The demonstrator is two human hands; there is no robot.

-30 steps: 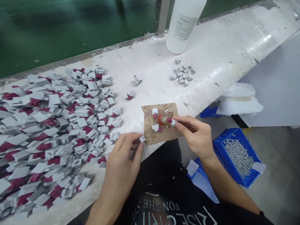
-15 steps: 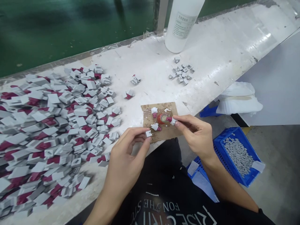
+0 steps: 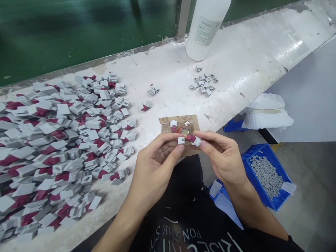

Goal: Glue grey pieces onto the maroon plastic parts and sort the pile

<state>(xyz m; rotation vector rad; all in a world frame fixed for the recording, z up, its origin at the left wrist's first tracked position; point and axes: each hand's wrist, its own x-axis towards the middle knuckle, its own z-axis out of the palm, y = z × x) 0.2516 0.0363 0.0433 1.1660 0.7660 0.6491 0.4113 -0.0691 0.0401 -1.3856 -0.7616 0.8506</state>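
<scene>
My left hand [image 3: 157,161] pinches a small grey cap [image 3: 181,140] between thumb and forefinger. Facing it, my right hand [image 3: 225,157] is closed on a grey and dark red piece [image 3: 194,140], its red end pointing left toward the cap. Both parts are held close together over the near part of a brown cardboard sheet [image 3: 194,120]. On the cardboard, a grey and red piece [image 3: 173,125] stands beside a round reddish dish [image 3: 185,131] with wet, clear liquid around it. My hands hide part of the sheet.
A large pile of grey and red pieces [image 3: 63,140] covers the left of the table. Two similar pieces [image 3: 146,105] lie between pile and cardboard. Small grey caps [image 3: 203,84] lie near a white bottle [image 3: 206,31]. Blue baskets [image 3: 267,175] stand low at right.
My left hand has moved right with the cap, toward the other piece. My right hand has lifted the grey and red piece away from the dish, and its red end now faces the cap.
</scene>
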